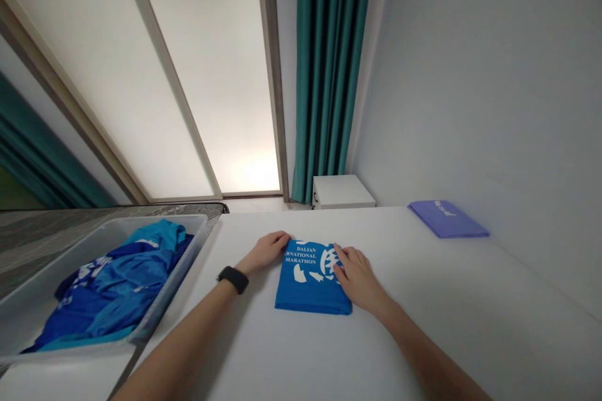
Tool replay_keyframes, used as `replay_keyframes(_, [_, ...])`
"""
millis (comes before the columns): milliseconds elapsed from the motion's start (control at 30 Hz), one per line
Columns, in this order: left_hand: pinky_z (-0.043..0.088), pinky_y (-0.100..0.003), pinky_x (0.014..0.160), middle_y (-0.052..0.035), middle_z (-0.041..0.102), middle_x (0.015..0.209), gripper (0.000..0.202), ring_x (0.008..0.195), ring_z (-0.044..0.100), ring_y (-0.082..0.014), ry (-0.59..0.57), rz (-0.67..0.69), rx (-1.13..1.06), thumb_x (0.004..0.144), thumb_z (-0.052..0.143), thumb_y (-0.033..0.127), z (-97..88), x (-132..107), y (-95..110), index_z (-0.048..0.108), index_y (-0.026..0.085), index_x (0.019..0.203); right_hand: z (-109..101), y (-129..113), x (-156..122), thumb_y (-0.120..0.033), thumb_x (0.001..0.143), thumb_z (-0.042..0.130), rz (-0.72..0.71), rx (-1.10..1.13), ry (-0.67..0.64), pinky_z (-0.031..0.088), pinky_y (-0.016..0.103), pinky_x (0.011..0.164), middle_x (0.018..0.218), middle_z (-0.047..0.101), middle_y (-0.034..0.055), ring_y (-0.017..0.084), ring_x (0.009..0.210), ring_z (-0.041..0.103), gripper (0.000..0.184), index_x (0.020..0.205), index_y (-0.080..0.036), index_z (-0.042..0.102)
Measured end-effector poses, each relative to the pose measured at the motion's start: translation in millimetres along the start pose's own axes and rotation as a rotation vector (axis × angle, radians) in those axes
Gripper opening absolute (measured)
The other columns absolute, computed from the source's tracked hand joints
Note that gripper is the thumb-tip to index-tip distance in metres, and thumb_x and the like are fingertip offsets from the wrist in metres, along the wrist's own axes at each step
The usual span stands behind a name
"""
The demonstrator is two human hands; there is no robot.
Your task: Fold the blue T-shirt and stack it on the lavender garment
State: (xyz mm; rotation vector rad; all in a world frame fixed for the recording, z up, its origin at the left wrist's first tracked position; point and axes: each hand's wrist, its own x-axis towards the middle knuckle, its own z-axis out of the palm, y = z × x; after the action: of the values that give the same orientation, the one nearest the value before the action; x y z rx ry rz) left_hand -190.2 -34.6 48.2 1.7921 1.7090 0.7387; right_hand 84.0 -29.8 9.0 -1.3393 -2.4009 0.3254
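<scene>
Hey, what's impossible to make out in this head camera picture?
Head view:
Blue folded cloth: print partly under the right hand.
Bin: left end cut off by frame's edge.
Purple folded cloth: lettering too small to read.
White cabinet: lower part hidden behind the table.

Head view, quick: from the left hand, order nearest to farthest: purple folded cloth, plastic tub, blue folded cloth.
From the left hand:
1. Blue folded cloth: at its fingertips, right side.
2. Plastic tub: off to the left.
3. Purple folded cloth: far right, by the wall.

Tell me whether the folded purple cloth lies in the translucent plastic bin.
No, the purple cloth lies on the white tabletop, outside the bin.
</scene>
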Motion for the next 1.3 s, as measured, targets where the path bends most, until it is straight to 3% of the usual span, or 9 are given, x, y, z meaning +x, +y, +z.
replay_keyframes(100, [0.048, -0.032, 0.080, -0.0037, 0.072, 0.089, 0.041, 0.085, 0.064, -0.0220, -0.003, -0.001, 0.048, 0.092, 0.040, 0.048, 2.1, 3, 1, 0.070, 0.020, 0.091, 0, 0, 0, -0.032, 0.095, 0.037, 0.003, 0.011, -0.007, 0.037, 0.044, 0.103, 0.119, 0.057, 0.0138, 0.029, 0.113, 0.049, 0.052, 0.144, -0.018, 0.044])
replay_keyframes(300, [0.047, -0.035, 0.087, -0.0066, 0.068, 0.100, 0.038, 0.093, 0.063, -0.0230, 0.040, 0.033, 0.098, 0.093, 0.040, 0.045, 5.2, -8, -1, 0.070, 0.021, 0.095, -4, 2, 2, -0.032, 0.095, 0.034, 0.008, 0.061, -0.041, 0.034, 0.044, 0.106, 0.122, 0.058, 0.0121, 0.027, 0.117, 0.049, 0.051, 0.144, -0.019, 0.043])
replay_keyframes(500, [0.047, -0.032, 0.090, -0.0070, 0.070, 0.106, 0.035, 0.099, 0.063, -0.0221, 0.082, 0.086, -0.043, 0.092, 0.043, 0.035, 7.5, -16, -9, 0.070, 0.018, 0.107, -3, 7, 5, -0.029, 0.094, 0.034, -0.007, 0.101, -0.027, 0.032, 0.044, 0.110, 0.140, 0.050, 0.0111, 0.024, 0.130, 0.043, 0.050, 0.142, -0.020, 0.045])
replay_keyframes(600, [0.048, -0.032, 0.085, -0.0061, 0.072, 0.102, 0.033, 0.093, 0.064, -0.0214, 0.102, 0.077, -0.060, 0.092, 0.043, 0.033, 9.0, -20, -10, 0.069, 0.018, 0.106, -1, 10, 7, -0.030, 0.095, 0.033, -0.056, 0.140, -0.040, 0.029, 0.045, 0.113, 0.149, 0.043, 0.0101, 0.023, 0.136, 0.038, 0.051, 0.143, -0.020, 0.043])
replay_keyframes(1000, [0.048, -0.031, 0.080, -0.0050, 0.073, 0.090, 0.030, 0.084, 0.064, -0.0206, 0.094, 0.095, -0.027, 0.092, 0.043, 0.034, 5.4, -34, -2, 0.068, 0.019, 0.095, -2, 11, 6, -0.035, 0.097, 0.033, -0.101, 0.148, -0.079, 0.030, 0.047, 0.114, 0.151, 0.042, 0.0096, 0.024, 0.138, 0.037, 0.050, 0.144, -0.022, 0.044])
replay_keyframes(1133, [0.047, -0.029, 0.072, -0.0029, 0.070, 0.081, 0.028, 0.075, 0.062, -0.0187, 0.093, 0.102, -0.001, 0.092, 0.044, 0.035, 6.4, -35, -4, 0.065, 0.018, 0.087, -14, -8, 1, -0.029, 0.097, 0.033, -0.196, 0.042, 0.001, 0.023, 0.052, 0.117, 0.151, 0.042, 0.0104, 0.025, 0.141, 0.034, 0.048, 0.142, -0.021, 0.047])
replay_keyframes(1200, [0.046, -0.028, 0.071, -0.0028, 0.069, 0.079, 0.028, 0.074, 0.061, -0.0182, 0.098, 0.112, 0.013, 0.092, 0.043, 0.036, 6.6, -35, -4, 0.064, 0.018, 0.084, -20, -29, -4, -0.026, 0.098, 0.034, -0.298, -0.020, 0.029, 0.014, 0.053, 0.120, 0.153, 0.039, 0.0104, 0.026, 0.143, 0.030, 0.046, 0.142, -0.019, 0.048])
replay_keyframes(1300, [0.046, -0.029, 0.071, -0.0031, 0.068, 0.078, 0.031, 0.073, 0.060, -0.0181, 0.106, 0.110, 0.037, 0.093, 0.042, 0.037, 6.6, -35, -3, 0.064, 0.018, 0.082, -20, -64, -12, -0.028, 0.098, 0.038, -0.431, -0.021, -0.016, 0.013, 0.051, 0.121, 0.155, 0.036, 0.0100, 0.026, 0.143, 0.029, 0.048, 0.145, -0.018, 0.044])
